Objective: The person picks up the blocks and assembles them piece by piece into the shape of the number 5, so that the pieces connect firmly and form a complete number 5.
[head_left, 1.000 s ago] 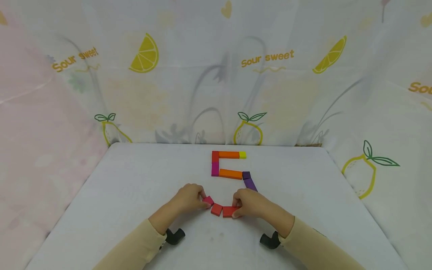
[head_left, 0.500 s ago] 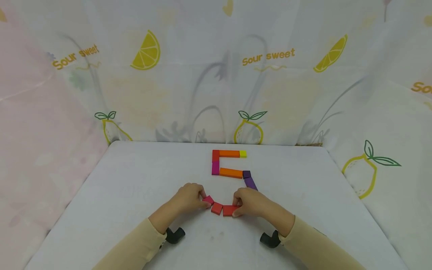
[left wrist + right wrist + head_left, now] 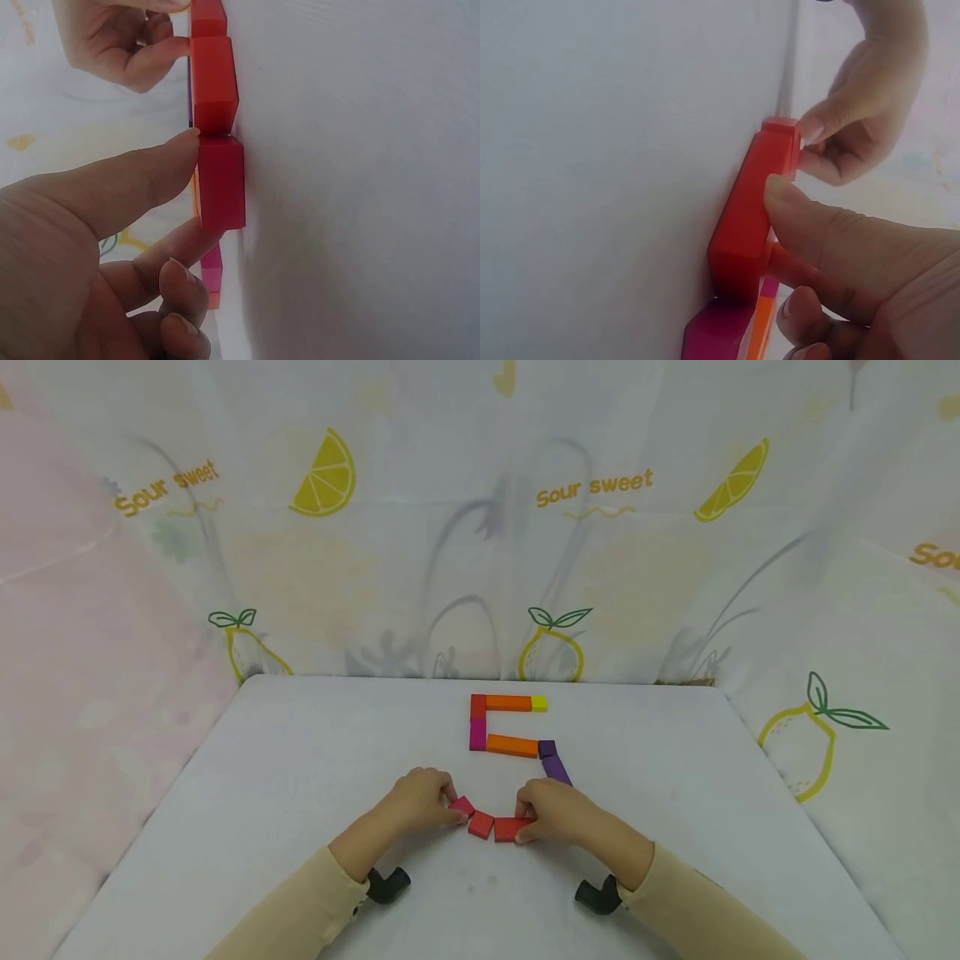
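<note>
My left hand (image 3: 418, 799) pinches a small crimson-pink block (image 3: 222, 184) between thumb and index finger, at the left end of a curved row on the white table. Beside that block lies an orange-red block (image 3: 481, 825), its corner close against it. To its right, a longer red block (image 3: 748, 217) is held between the thumb and index finger of my right hand (image 3: 561, 812), which covers its right end in the head view. A magenta-purple block (image 3: 718, 331) sits at the near end of the red one in the right wrist view; from above, the right hand hides it.
Farther back on the table (image 3: 337, 735), a red block (image 3: 478, 706), a magenta block (image 3: 477, 734), two orange blocks (image 3: 512, 746), a yellow block (image 3: 539, 703) and two purple blocks (image 3: 556, 769) form an angular shape. A lemon-print cloth (image 3: 375, 577) hangs behind.
</note>
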Demonstrator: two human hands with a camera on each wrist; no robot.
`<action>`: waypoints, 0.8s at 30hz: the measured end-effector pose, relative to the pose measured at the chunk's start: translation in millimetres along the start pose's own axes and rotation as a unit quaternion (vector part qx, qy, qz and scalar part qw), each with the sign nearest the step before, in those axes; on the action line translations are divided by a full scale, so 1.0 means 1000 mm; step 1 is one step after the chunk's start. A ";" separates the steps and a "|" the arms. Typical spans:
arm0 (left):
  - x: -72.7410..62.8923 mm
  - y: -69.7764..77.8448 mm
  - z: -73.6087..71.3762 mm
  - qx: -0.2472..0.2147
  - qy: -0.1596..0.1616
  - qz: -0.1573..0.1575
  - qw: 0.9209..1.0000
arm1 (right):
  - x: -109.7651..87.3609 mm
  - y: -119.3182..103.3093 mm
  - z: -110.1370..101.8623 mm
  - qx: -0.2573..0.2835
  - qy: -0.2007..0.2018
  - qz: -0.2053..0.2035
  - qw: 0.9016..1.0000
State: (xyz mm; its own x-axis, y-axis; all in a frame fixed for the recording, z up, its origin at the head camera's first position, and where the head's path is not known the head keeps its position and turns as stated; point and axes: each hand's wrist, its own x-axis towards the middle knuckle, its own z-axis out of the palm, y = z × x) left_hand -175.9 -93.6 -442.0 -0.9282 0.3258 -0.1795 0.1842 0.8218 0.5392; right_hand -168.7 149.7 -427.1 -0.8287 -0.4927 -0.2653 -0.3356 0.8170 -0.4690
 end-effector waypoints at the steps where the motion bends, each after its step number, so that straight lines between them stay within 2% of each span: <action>1: 0.000 0.000 0.000 -0.001 0.000 0.000 1.000 | 0.000 0.000 0.000 -0.004 0.000 -0.002 1.000; 19: -0.002 -0.001 0.000 -0.002 -0.001 0.003 1.000 | -0.004 0.003 0.003 -0.023 0.002 -0.005 1.000; 24: -0.003 -0.003 0.000 -0.007 0.004 -0.005 1.000 | -0.007 0.009 -0.002 -0.007 0.021 0.000 1.000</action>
State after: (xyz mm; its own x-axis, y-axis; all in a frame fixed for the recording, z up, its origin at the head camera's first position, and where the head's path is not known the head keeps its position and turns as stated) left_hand -174.0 -96.6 -442.9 -0.9324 0.3144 -0.1786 0.1709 0.8185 0.5485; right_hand -166.8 161.4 -427.6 -0.8471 -0.4793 -0.2295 -0.3414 0.8218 -0.4561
